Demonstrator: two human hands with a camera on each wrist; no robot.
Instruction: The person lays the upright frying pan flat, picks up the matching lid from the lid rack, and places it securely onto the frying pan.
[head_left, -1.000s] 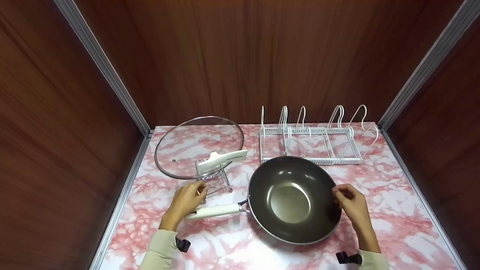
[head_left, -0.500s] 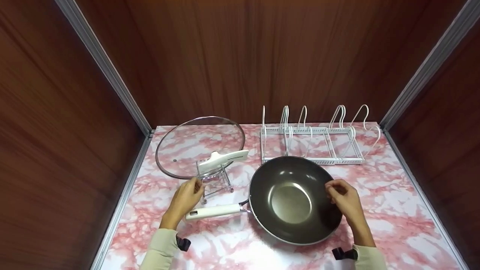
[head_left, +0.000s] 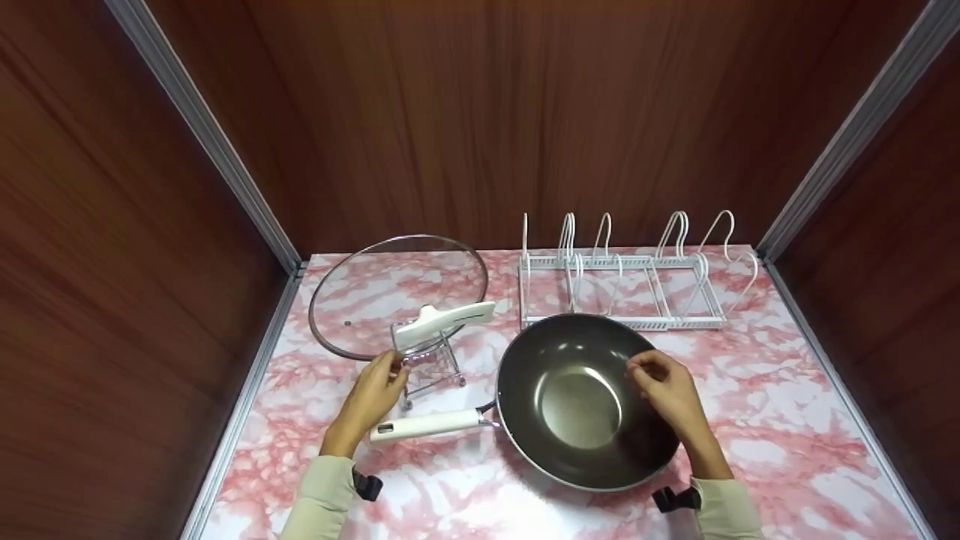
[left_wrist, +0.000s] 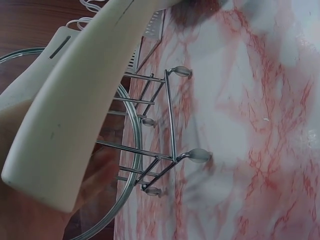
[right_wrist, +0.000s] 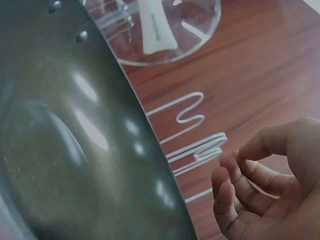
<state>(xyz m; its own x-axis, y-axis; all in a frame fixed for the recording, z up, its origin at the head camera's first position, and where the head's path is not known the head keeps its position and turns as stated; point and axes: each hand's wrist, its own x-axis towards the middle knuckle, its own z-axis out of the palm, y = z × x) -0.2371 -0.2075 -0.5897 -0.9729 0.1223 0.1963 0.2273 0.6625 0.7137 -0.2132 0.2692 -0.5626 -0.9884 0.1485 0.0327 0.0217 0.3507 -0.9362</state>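
Observation:
A dark wok [head_left: 577,405] with a cream handle [head_left: 427,426] sits on the table, its handle pointing left. Behind the handle, a glass lid [head_left: 347,304] leans tilted on a small wire stand [left_wrist: 171,120]; the lid's cream grip [head_left: 450,319] faces forward. My left hand [head_left: 373,394] is beside the stand's front left, fingers bent and seemingly not holding it. In the left wrist view the wok handle partly hides that hand. Over the wok's right side hovers my right hand [head_left: 670,388], thumb and fingers loosely curled, nothing held.
At the back right stands a white wire rack [head_left: 622,324] with several upright loops, just behind the wok. Dark wood-look panels [head_left: 480,127] enclose the back and sides of the marbled table [head_left: 795,405].
My right hand has moved left from the wok's right rim to over its inside. My left hand has shifted slightly forward, off the wok handle's end toward the stand. The wok stays put.

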